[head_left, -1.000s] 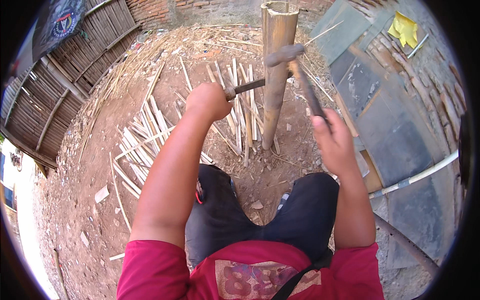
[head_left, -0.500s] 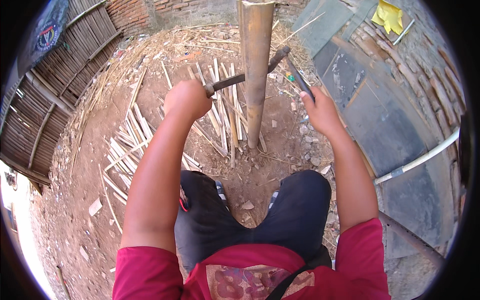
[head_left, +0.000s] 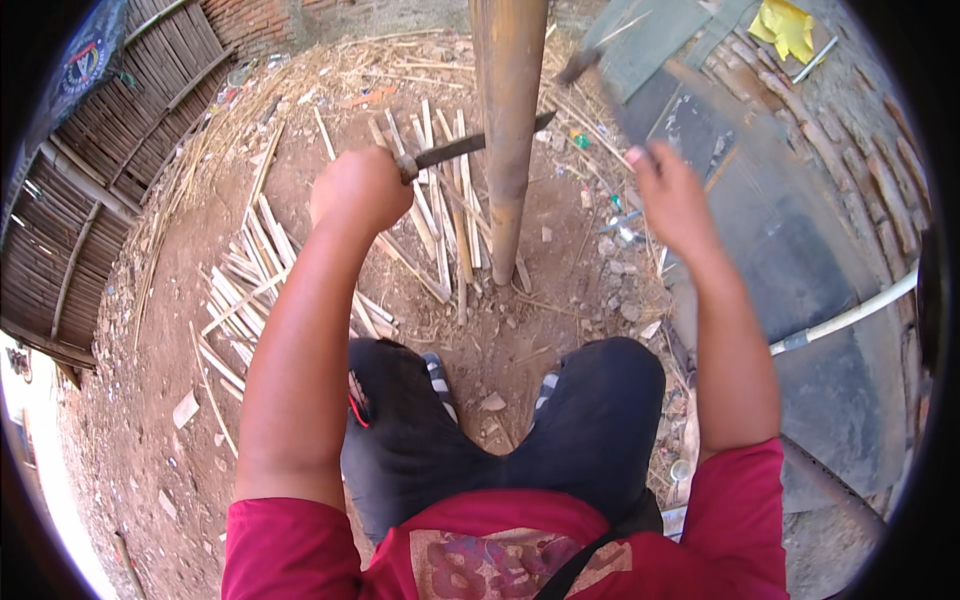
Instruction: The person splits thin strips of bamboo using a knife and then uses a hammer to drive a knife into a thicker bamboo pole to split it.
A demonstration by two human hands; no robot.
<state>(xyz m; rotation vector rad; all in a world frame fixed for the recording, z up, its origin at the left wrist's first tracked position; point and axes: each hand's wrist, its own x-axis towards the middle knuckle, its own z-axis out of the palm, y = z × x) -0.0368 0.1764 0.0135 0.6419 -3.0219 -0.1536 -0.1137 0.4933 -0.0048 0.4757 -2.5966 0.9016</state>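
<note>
An upright bamboo pole (head_left: 507,130), brown and yellowish, stands on the dirt before me, its top out of view. My left hand (head_left: 363,195) is closed round the handle of a long machete (head_left: 452,150). The dark blade crosses the pole, and its tip shows on the right side; whether it sits in a split or behind the pole I cannot tell. My right hand (head_left: 675,200) grips a hammer (head_left: 578,66), smeared by motion. The hammer's head is up and right of the blade tip, apart from it.
Split bamboo strips (head_left: 250,280) lie in piles left of and behind the pole. Dark sheets (head_left: 770,230) lean along the brick wall (head_left: 850,150) at right, with a pale pipe (head_left: 850,322) across them. A yellow wrapper (head_left: 783,30) lies far right. A slatted bamboo wall (head_left: 120,150) stands left.
The hammer has come off the machete's tip, moving up and right with my right hand. My left hand has shifted slightly left and up, still holding the machete.
</note>
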